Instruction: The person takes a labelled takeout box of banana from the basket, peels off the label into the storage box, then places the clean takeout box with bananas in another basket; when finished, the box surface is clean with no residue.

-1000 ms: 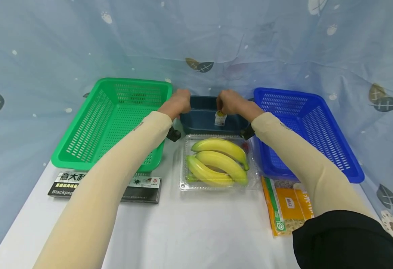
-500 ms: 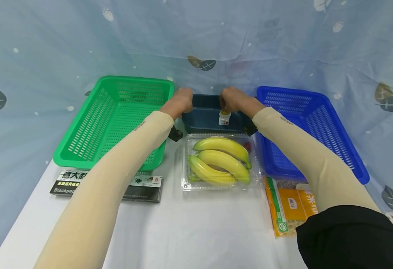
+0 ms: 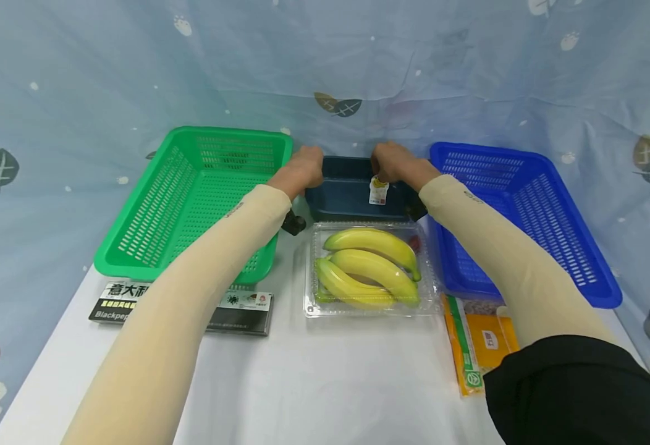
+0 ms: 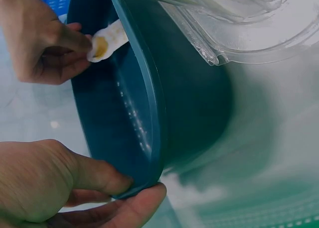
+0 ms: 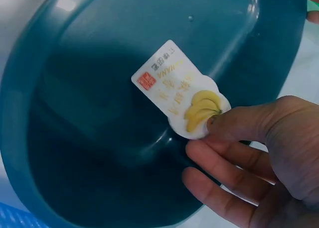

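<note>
A dark blue-green plastic basin [image 3: 338, 194] stands at the back, between two baskets. My left hand [image 3: 305, 167] pinches its left rim, thumb inside and fingers outside in the left wrist view. Over the basin, my right hand [image 3: 396, 164] pinches a white card tag [image 5: 174, 88] printed with a banana bunch and yellow lettering. Thumb and forefinger hold its banana end; the other fingers [image 5: 214, 193] spread loosely over the basin's edge. Just in front of the basin lies a clear plastic clamshell box [image 3: 309, 306] with several yellow bananas [image 3: 369, 278] and something dark red in it.
A green basket [image 3: 191, 204] stands at the left, a blue basket [image 3: 525, 185] at the right. Before the green one lies a black-and-white box [image 3: 241, 315], partly under the left sleeve. An orange bag [image 3: 486, 337] lies before the blue one, partly behind the right arm.
The head view has shifted a little, so everything sits slightly further right. My right hand and the tag have moved slightly right over the basin. My left hand keeps its hold on the rim.
</note>
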`<state>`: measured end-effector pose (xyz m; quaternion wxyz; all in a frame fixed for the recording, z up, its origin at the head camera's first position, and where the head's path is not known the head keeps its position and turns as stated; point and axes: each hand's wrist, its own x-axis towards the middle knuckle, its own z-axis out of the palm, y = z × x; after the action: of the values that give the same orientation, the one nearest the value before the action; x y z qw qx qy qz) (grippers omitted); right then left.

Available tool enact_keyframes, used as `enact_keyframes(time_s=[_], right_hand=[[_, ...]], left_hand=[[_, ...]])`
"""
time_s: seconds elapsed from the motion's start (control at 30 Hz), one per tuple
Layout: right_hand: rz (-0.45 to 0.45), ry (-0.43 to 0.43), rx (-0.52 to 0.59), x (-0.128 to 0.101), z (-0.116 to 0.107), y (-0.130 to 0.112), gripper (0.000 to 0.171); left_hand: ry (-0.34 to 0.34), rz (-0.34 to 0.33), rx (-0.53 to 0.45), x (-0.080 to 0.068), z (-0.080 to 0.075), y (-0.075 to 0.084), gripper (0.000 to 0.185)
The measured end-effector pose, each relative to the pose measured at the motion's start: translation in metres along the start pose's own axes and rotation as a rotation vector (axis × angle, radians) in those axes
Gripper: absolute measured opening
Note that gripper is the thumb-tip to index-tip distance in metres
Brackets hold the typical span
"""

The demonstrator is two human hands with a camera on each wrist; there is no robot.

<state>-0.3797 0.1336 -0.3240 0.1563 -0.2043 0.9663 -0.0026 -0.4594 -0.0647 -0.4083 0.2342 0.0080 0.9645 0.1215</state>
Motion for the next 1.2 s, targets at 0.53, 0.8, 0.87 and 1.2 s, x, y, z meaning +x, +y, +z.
enact_keyframes(time_s=[0.53, 0.8, 0.87, 1.2], right_hand=[[-0.035, 0.057, 0.005, -0.006, -0.004, 0.0, 0.018], [-0.022, 0.055, 0.042, -0.015, -0.012, -0.002, 0.022], [-0.026, 0.063, 0.048, -0.018, -0.013, -0.003, 0.022], [-0.125, 0.12, 0.038, -0.025, -0.016, -0.015, 0.017]], left_hand=[[0.026, 0.008, 0.038, -0.025, -0.004, -0.002, 0.045], [0.036, 0.04, 0.055, -0.07, -0.018, 0.004, 0.042], [0.05, 0.093, 0.096, -0.095, -0.022, 0.005, 0.037], [0.106, 0.224, 0.125, -0.133, -0.024, -0.007, 0.022]])
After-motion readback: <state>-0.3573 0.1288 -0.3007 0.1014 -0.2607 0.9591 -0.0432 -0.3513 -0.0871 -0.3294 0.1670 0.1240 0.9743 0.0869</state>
